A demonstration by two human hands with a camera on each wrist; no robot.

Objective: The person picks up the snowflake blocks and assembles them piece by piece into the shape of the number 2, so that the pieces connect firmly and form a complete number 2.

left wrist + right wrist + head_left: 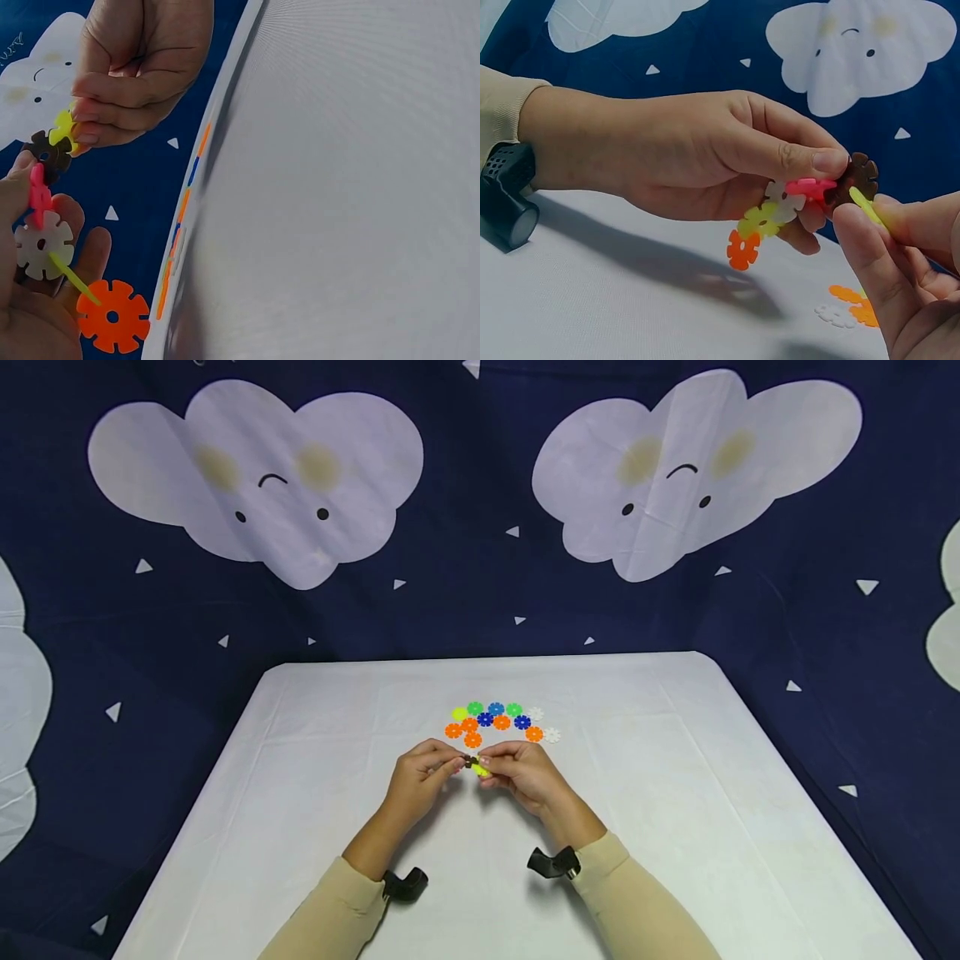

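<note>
My left hand (420,777) holds a short chain of notched plastic snowflake discs, pinching it near the brown disc (861,171). From there run a pink disc (806,186), a white disc (43,244), a yellow disc (759,225) and, at the far end, an orange disc (112,317). They hang in front of the left palm. My right hand (525,772) pinches another yellow disc (865,204) between thumb and fingers, against the brown disc's edge. Fingertips partly cover that joint, so I cannot tell how deep the slots meet.
Loose snowflake discs in green (476,708), dark blue (522,722), orange (502,722) and white (552,736) lie flat just beyond the hands. They rest on a white-covered table (315,718). Behind it hangs a dark blue cloth (465,610) with clouds.
</note>
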